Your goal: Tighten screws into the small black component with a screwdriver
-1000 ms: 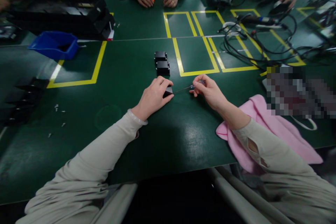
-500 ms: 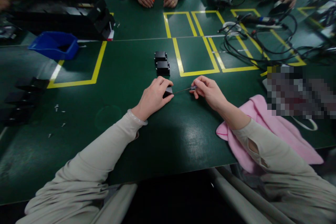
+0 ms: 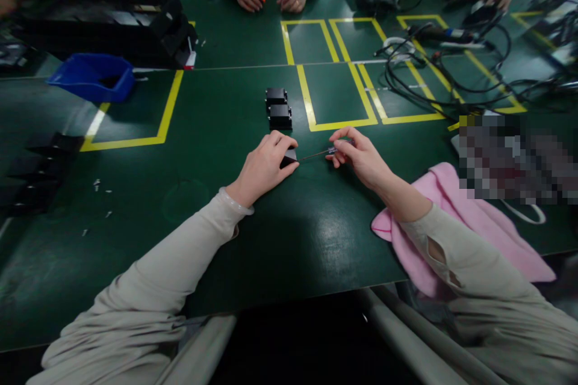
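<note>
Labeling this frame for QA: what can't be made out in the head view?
- Small black part: mostly hidden under the left hand.
- Screwdriver tip: too small to tell where it meets the part; handle buried in the right hand.
- Area right of the pink cloth: pixelated.
- Loose bits on the table's left side: too small.

Both arms reach forward from the bottom corners, converging toward the middle, each in a pale beige sleeve that ends at the wrist. The left hand (image 3: 266,165) lies palm down with its knuckles raised; its fingers (image 3: 282,143) curl downward and the thumb stretches out to the right along the lower edge. The right hand (image 3: 359,156) sits just beside it, apart, wrist bent slightly. Its thumb and forefinger are pinched together at the tips pointing left, while the other fingers arch loosely above. The right sleeve shows a small hole near the forearm.
</note>
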Demonstrator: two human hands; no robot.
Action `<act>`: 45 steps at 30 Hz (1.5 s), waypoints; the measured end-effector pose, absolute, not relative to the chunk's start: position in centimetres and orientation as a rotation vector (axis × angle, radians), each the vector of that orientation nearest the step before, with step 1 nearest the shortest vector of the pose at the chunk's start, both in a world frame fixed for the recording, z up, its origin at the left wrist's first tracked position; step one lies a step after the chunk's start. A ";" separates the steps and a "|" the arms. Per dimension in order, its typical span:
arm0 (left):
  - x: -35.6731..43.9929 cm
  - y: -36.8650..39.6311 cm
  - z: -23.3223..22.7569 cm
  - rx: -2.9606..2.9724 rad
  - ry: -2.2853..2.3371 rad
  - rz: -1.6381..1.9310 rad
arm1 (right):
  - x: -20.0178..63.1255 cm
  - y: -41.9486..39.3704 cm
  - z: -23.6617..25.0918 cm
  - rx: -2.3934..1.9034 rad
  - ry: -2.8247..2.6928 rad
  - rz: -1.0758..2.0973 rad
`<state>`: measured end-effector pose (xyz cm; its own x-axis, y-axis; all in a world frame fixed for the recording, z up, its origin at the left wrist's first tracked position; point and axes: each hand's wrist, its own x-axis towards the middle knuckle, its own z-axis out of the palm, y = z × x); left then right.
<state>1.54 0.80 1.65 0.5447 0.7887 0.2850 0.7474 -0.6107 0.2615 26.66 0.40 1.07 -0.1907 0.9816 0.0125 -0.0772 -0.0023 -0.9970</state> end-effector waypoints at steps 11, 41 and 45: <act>1.6 0.8 1.7 2.660 1.319 0.578 | 26.5 0.5 0.9 -1.078 -1.295 1.347; 1.5 0.8 1.8 2.648 1.306 0.577 | 26.5 0.4 0.9 -1.084 -1.286 1.355; 1.5 0.8 1.8 2.653 1.310 0.571 | 26.4 0.3 1.0 -1.085 -1.270 1.362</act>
<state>1.55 0.82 1.81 0.5520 0.7865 0.2769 0.7381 -0.6154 0.2765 26.41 0.33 1.01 -0.1586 0.9873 -0.0024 -0.0667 -0.0132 -0.9977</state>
